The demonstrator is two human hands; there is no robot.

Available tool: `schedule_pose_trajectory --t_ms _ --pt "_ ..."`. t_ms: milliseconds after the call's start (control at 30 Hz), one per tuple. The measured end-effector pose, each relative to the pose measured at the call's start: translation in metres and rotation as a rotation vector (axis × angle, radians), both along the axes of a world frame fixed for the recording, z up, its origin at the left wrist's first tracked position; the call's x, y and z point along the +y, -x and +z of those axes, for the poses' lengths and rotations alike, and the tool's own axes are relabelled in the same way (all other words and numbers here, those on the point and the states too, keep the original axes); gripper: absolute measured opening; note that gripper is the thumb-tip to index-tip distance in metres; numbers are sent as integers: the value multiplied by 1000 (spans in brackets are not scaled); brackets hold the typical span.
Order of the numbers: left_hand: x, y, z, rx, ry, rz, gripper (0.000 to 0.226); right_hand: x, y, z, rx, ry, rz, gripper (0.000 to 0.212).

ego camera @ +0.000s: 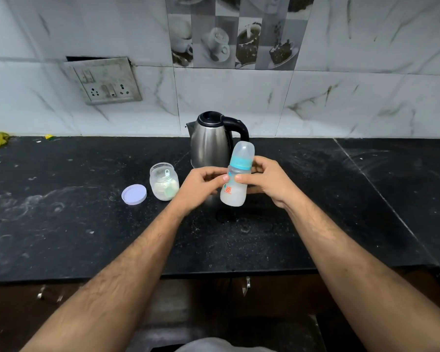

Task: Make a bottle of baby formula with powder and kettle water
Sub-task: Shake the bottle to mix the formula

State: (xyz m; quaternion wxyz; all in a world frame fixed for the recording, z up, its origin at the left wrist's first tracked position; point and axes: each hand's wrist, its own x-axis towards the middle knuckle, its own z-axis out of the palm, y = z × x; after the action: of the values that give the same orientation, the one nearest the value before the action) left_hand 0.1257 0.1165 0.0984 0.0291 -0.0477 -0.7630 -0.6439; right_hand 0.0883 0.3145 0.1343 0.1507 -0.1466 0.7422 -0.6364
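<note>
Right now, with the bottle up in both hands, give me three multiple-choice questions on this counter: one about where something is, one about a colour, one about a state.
1. Where does the loose lid lie?
A. left of the powder jar
B. on the kettle
C. on the jar's mouth

2. What colour is the collar of the baby bottle?
A. red
B. turquoise
C. black

3. How is the bottle right now?
A. lying on the counter
B. standing uncapped beside the jar
C. held off the counter, cap on

Answers:
1 A, the lid rests flat on the counter just left of the jar.
2 B, the ring under the clear cap is turquoise.
3 C, the left hand and right hand both grip it above the counter, with milky liquid inside.
</note>
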Motion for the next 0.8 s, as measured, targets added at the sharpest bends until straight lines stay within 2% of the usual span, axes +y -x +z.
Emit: schedule_pose_trajectory --t_ms 433,800 --pt "-37 12 18 -34 -136 15 24 -41 17 26 -27 -25 81 41" --pt "-53 24 5 -76 -139 -18 24 -56 29 15 -34 -58 77 42"
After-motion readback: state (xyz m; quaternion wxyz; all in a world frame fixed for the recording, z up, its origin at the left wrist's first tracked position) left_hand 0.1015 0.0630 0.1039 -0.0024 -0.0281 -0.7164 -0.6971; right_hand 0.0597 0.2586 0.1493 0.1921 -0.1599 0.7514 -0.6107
